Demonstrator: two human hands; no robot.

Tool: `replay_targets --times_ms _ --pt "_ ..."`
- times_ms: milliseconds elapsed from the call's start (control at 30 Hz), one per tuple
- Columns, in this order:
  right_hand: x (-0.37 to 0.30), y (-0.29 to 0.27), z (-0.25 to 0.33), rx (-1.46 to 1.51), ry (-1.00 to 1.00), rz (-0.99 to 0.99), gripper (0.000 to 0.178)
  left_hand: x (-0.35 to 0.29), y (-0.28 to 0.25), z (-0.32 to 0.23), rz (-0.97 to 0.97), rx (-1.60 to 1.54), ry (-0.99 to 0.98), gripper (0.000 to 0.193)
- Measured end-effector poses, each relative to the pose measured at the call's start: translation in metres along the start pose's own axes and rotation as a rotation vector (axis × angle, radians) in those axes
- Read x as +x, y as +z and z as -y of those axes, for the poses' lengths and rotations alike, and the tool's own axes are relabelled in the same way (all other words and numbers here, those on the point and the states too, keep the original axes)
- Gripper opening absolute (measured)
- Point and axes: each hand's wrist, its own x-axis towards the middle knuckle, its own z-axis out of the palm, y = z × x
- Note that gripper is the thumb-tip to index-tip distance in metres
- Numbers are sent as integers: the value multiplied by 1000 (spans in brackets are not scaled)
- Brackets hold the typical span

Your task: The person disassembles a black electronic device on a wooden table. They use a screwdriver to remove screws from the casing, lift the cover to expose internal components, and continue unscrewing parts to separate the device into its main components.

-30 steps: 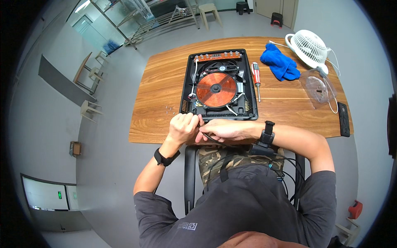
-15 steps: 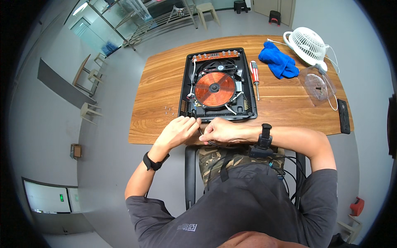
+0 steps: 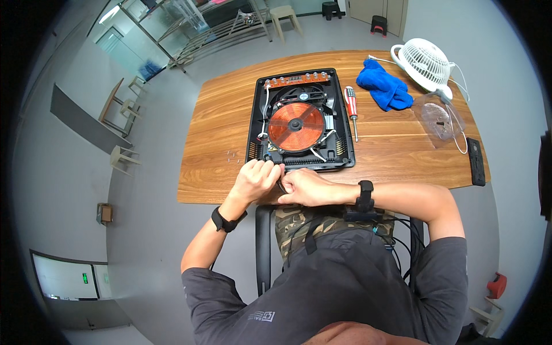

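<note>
Left hand (image 3: pixel 257 179) and right hand (image 3: pixel 307 187) — hands curled on black cord (image 3: pixel 280 185) — by open cooktop's (image 3: pixel 295 124) near edge, counter (image 3: pixel 215 129).

tabletop (image 3: pixel 215 118) left of black housing (image 3: pixel 339 115) passable; screws (image 3: pixel 234 153) near front; screwdriver (image 3: pixel 351 106) blocks right

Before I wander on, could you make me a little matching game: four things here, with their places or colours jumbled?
1. Black cable
2. Round coil
3. Screwdriver
4. Cloth

A. Copper-coloured, inside the open black housing
B. Blue and crumpled
C. Between the left hand and right hand
D. Red-and-white handle, lying alongside the housing

Pairs: 1-C, 2-A, 3-D, 4-B
</note>
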Motion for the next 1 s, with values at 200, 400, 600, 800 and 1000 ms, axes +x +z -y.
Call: replay_targets --times_ms 200,400,600,800,1000 --pt "-7 0 0 -173 -151 -117 33 -9 -13 -4 131 -85 -46 15" --pt "-3 -2 -9 -213 -96 1 31 -6 -17 -4 185 -203 118 19" --pt "-2 -10 -12 -225 -22 161 44 -12 -9 -9 237 -290 138 19" --pt "-3 -25 1 -244 25 251 41 -14 -5 -4 228 -346 83 21" --pt "3 -64 3 -309 32 158 37 -18 -8 -3 346 -412 25 30"
